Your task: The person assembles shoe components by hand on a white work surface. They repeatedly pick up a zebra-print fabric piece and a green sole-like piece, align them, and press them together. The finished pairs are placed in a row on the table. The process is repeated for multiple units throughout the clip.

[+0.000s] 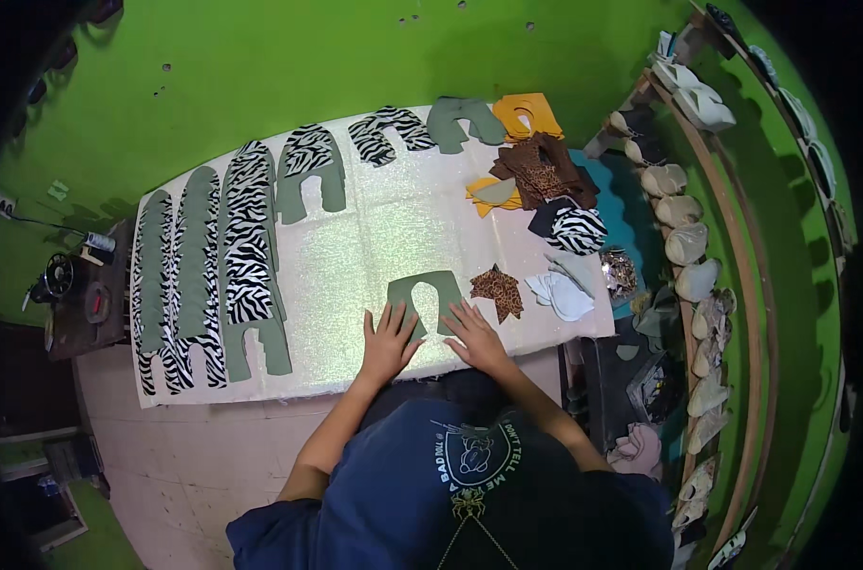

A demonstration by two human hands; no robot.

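A green arch-shaped fabric piece (400,288) lies flat near the front edge of the table. My left hand (388,344) rests palm down on its left leg, fingers spread. On the other leg lies my right hand (476,339), flat too, with its fingers apart. Neither hand grips anything. Just right of the right hand are leopard-print pieces (496,294) with pointed edges. Beyond them sit white curved pieces (562,296). On the left side, overlapping rows of zebra-print arches (249,228) and green arches (202,228) run from back to front.
The table has a pale shiny cloth (346,275). Stacks of yellow (536,111), brown (546,161) and zebra-print pieces (579,226) fill its back right. A wooden rack (726,237) with shoes lines the right wall. At left stands a sewing machine (56,275).
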